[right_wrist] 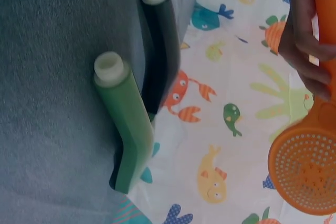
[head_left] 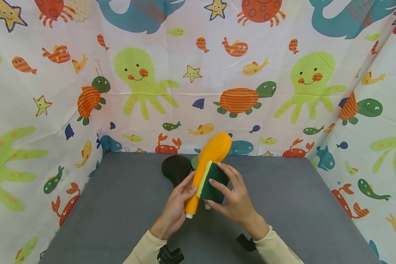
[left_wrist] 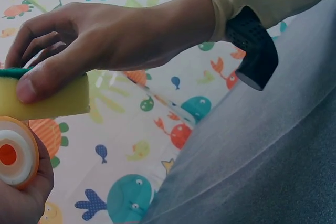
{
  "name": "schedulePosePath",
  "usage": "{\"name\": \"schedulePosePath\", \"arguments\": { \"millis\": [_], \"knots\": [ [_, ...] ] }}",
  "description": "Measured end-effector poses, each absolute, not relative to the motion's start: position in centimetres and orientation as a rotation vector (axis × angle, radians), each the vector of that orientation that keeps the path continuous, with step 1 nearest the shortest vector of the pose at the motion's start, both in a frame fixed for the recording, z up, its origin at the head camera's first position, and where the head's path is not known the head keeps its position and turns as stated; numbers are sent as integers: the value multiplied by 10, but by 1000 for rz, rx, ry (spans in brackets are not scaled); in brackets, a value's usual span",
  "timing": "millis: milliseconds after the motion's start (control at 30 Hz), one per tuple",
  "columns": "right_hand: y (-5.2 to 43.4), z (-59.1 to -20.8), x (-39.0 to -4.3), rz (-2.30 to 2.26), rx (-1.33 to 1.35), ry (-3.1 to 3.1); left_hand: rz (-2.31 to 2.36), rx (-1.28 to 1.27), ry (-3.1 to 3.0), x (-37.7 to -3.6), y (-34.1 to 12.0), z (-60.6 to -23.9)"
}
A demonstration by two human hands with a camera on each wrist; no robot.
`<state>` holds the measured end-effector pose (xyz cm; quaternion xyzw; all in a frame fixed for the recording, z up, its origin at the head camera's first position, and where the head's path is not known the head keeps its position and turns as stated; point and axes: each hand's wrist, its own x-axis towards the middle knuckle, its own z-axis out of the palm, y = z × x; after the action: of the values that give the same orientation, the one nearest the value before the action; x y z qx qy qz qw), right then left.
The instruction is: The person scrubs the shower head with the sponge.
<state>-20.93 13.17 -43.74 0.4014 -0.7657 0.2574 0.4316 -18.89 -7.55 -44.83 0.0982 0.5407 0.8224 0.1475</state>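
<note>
My left hand (head_left: 175, 211) is wrapped around the handle of an orange shower head (head_left: 208, 161), holding it up over the desk (head_left: 118, 212) with its round end pointing away from me. My right hand (head_left: 235, 200) pinches a green and yellow sponge (head_left: 212, 181), thumb on the yellow side, and presses it against the handle just beside my left fingers. Beyond my hands, a black shower head (head_left: 175, 168) and a green shower head (right_wrist: 126, 129) lie side by side on the desk, near the patterned curtain (head_left: 198, 73).
</note>
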Motion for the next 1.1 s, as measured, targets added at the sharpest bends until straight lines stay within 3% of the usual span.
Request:
{"name": "schedulePosePath", "arguments": {
  "millis": [1100],
  "knots": [
    [192,-422,-223,633,680,-1935,2303,266,1727,-189,-70,-456]
  ]
}}
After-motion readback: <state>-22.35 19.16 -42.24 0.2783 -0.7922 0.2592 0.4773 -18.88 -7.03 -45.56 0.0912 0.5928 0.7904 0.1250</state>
